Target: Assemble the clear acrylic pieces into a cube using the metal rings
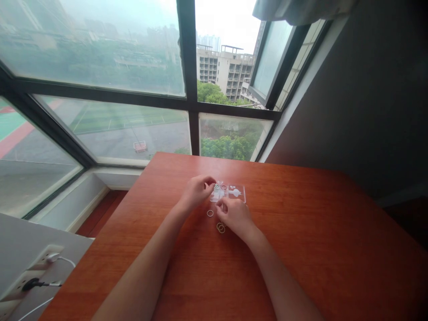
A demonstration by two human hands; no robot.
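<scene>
A small clear plastic box [241, 199] with a white print on its right part lies on the table in front of me. My left hand [197, 192] is at the box's left side, its thumb and fingers curled together by a small greenish piece. What they grip, if anything, is too small to make out. My right hand [236, 217] rests just in front of the box with thumb and forefinger pinched; the pinch's content is unclear. A pale ring [210, 213] lies between the hands. Several yellowish rings [220, 228] overlap under my right hand. Inside the box sits a pinkish ring [224, 187].
The reddish-brown wooden table [317, 232] reaches up to the windows. A dark window frame [192, 104] stands behind it, with one pane swung outward. At lower left, plugs with cables sit in a wall socket [50, 258]. A grey curtain [301, 11] hangs above.
</scene>
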